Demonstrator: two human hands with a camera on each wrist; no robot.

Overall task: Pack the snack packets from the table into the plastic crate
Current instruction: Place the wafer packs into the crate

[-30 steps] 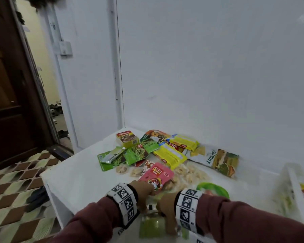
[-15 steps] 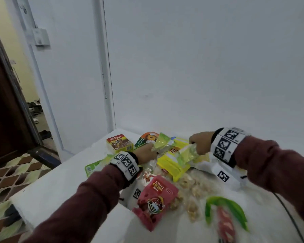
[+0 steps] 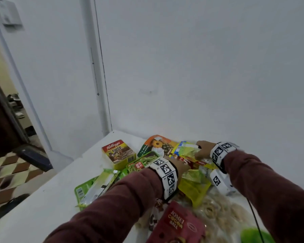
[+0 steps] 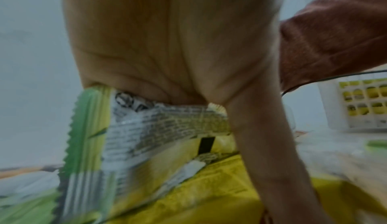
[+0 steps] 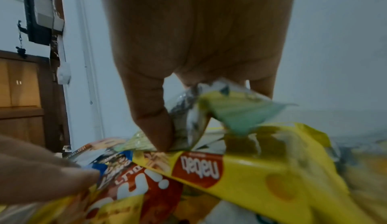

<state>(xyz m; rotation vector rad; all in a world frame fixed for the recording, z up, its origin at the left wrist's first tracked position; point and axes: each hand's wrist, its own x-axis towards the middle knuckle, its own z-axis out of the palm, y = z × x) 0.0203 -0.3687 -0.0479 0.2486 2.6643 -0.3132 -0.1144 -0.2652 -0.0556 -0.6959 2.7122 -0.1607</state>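
Lying heaped on the white worktop (image 3: 47, 195), the snack packets (image 3: 195, 185) spread under both hands. The left hand (image 4: 167, 45) pinches a green-edged packet (image 4: 130, 141), and the right hand (image 5: 194, 37) pinches a crinkled green packet (image 5: 211, 111) above a yellow packet (image 5: 261, 169). The plastic crate (image 4: 360, 105) stands off to the right.

One cereal box (image 3: 118, 153), one red pouch (image 3: 178, 225), two hands (image 3: 203, 149), many overlapping packets.

Your snack packets lie heaped at the worktop's (image 3: 47, 199) far end: a Kellogg's box (image 3: 118, 153) at 10 o'clock, green packets (image 3: 95, 188) at 9, yellow packets (image 3: 194, 187) central, a red pouch (image 3: 179, 225) at 6. The latticed white crate (image 4: 364, 105) stands at 3 o'clock, holding yellow packs.
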